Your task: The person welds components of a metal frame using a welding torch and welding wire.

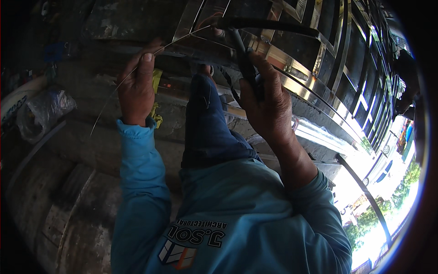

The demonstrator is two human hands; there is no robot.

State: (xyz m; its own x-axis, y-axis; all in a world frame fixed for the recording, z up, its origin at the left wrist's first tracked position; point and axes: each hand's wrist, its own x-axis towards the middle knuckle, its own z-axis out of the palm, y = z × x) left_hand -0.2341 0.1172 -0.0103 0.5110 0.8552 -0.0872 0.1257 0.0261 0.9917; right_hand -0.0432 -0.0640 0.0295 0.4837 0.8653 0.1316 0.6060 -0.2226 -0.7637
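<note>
My left hand (138,93) pinches a thin bent filler rod (181,37) between thumb and fingers. One end of the rod trails down to the left; the other reaches up and right toward the torch head. In my right hand (271,105) is the black handle of a TIG welding torch (242,52), with its head up and a long black part stretching right from it. Beneath the torch head lies a metal frame (278,55) of shiny bars. Whether the rod tip touches the metal I cannot tell.
More shiny metal bars (346,75) run across the upper right. A clear plastic bag (43,114) lies at the left, and a yellow cloth or strap (156,81) hangs beyond my left wrist. My leg (205,123) extends beneath the work. Bright daylight enters at the right.
</note>
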